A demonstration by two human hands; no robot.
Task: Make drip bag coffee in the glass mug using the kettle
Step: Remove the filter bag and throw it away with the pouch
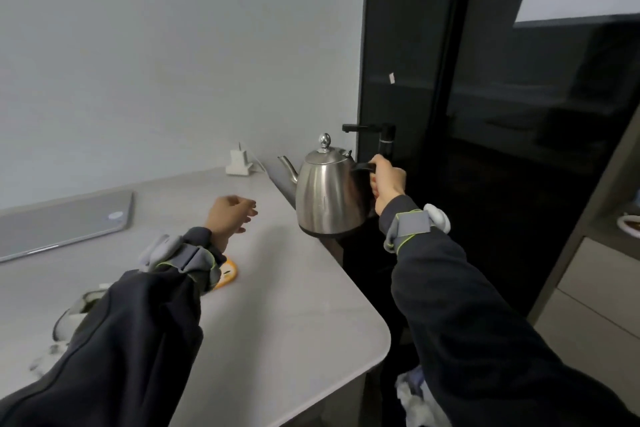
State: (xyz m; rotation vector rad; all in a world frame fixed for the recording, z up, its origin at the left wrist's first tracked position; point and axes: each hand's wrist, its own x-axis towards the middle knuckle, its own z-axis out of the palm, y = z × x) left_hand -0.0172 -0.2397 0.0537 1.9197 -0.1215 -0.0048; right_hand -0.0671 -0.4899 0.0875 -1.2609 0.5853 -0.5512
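- Stainless steel kettle (327,198), pear-shaped with a brushed, mirror-like body, held upright just past the far right edge of the table (284,315).
- Domed steel lid on top, with a round shiny knob; thin curved spout pointing left toward the pale wall.
- Dark band around the base; black handle on the right side of the body.
- Base level with, or just above, the table edge; contact with any surface not possible to tell.
- Right hand (388,182) wrapped tight around the black handle, fingers curled fully closed, knuckles toward the far side.
- Left hand (230,213) loose and empty above the middle of the table, fingers half-curled and slightly apart, gripping nothing, well apart from the kettle.
- Dark sleeves on both arms, each with a grey strap and a white device at the wrist.
- Closed silver laptop (65,222) lying flat at the far left of the table.
- White plug adapter (238,163) at the wall, at the far end of the table, left of the kettle's spout.
- Small orange-and-white item (228,276) on the table, mostly hidden under the left wrist; nature not clear.
- Black tap (374,133) rising behind the kettle, against a dark glossy panel on the right.
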